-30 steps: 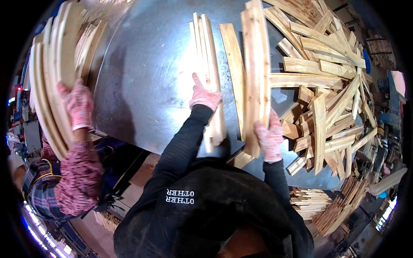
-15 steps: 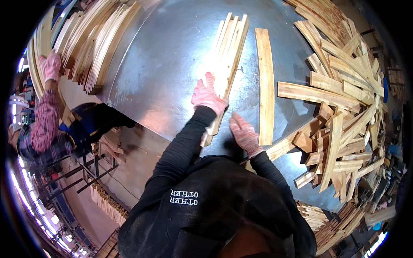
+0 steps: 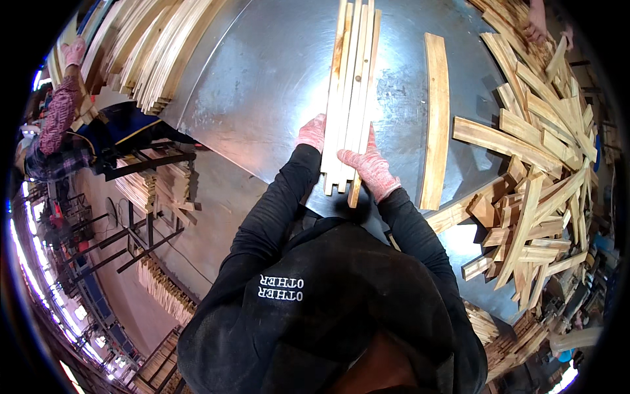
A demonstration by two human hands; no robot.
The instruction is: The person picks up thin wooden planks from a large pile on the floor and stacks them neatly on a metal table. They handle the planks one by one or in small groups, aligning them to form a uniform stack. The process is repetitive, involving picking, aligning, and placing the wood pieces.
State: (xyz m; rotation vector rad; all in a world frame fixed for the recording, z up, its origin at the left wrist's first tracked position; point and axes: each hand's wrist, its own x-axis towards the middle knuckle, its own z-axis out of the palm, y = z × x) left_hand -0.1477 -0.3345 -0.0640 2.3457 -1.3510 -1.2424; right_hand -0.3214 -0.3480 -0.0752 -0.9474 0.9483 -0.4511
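Note:
A bundle of several pale wooden slats [image 3: 349,79] points away from me over the metal table, their near ends uneven. My left hand [image 3: 314,132], in a pinkish work glove, clasps the bundle's left side; its fingertips are hidden behind the wood. On the opposite side my right hand [image 3: 373,167], gloved alike, grips the slats near their close end, thumb over the top and fingers along the outer edge. To the right of the bundle, a single wooden board [image 3: 436,118] lies by itself on the table.
Loose boards [image 3: 525,190] form a jumbled heap at the right. Neat slat stacks [image 3: 164,49] stand at the far left, beside a co-worker's gloved hand [image 3: 73,51]. Another person's bare hand [image 3: 536,27] shows at the far right. The metal table [image 3: 243,105] has a corner edge at left.
My right hand has come up onto the bundle's right side, and my left has moved from its top to its left side. The slats have turned straighter. A bare hand has appeared far right.

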